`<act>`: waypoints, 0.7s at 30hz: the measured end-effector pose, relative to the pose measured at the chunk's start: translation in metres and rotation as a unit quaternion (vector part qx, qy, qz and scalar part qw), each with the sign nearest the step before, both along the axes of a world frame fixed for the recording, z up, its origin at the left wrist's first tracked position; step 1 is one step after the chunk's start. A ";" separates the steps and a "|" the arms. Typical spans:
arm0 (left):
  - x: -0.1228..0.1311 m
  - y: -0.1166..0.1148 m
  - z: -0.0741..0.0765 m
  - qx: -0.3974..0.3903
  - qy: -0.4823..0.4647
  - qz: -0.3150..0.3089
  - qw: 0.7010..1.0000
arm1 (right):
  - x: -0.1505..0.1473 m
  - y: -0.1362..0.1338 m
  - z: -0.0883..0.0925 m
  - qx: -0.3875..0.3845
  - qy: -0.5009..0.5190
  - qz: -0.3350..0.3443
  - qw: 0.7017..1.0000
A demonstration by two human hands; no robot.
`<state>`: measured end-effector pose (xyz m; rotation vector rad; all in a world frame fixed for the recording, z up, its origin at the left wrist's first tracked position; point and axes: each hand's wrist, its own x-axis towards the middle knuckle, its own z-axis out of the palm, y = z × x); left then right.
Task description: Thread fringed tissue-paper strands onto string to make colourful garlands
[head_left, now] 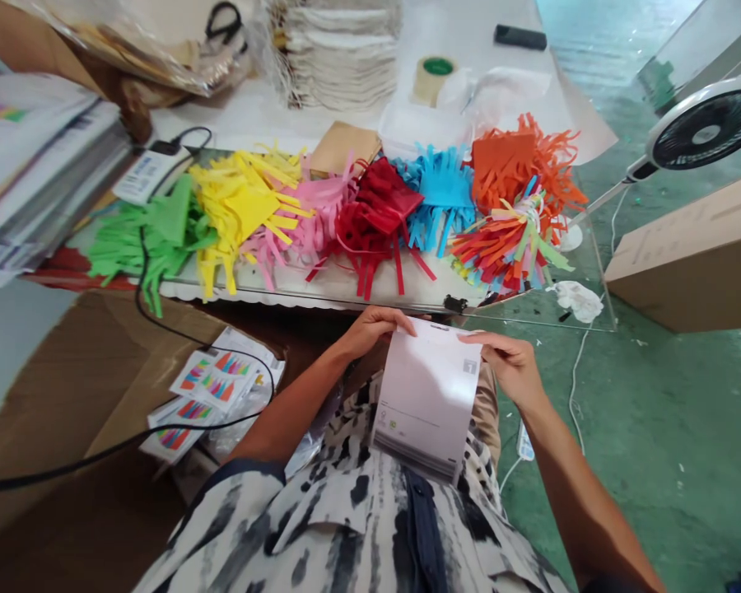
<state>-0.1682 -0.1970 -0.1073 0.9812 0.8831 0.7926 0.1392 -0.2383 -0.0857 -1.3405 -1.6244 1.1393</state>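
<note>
Between my two hands, over my lap, is a white printed card point(429, 387) with a dark binder-like mark at its top edge and small print lower down. My left hand point(379, 327) pinches its upper left corner. At the upper right corner, my right hand point(510, 362) grips it with thumb and fingers. Just beyond, along the table's front edge, lie fringed paper tassels: green point(160, 231), yellow point(240, 206), pink point(312, 206), red point(376, 210), blue point(441, 193) and orange point(506, 165). A multicoloured tassel bundle point(512, 239) lies at the right.
On the left stand stacked printed sheets point(55, 181) and an open cardboard box point(43, 412) holding printed cards point(216, 379). A black cable point(129, 445) crosses the box. At the right are a fan point(707, 132) and a closed carton point(692, 255). Tape point(434, 81) sits farther back.
</note>
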 end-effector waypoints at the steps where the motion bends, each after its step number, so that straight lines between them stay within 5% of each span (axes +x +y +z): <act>1: 0.002 -0.001 0.000 0.005 0.004 0.009 1.000 | 0.001 0.000 0.001 0.000 -0.006 -0.001 1.000; 8: 0.012 -0.011 0.023 0.068 0.030 0.016 0.997 | -0.008 -0.006 0.027 -0.005 -0.029 0.007 1.000; 14: 0.032 -0.029 0.033 0.107 0.124 0.113 0.980 | -0.026 -0.007 0.039 0.033 -0.127 -0.057 0.990; 17: 0.039 -0.035 0.036 0.138 0.150 0.125 0.971 | -0.025 0.003 0.045 0.045 -0.116 -0.020 0.992; 21: 0.046 -0.036 0.044 0.187 0.178 0.116 0.959 | -0.024 0.019 0.058 -0.040 -0.105 0.090 0.990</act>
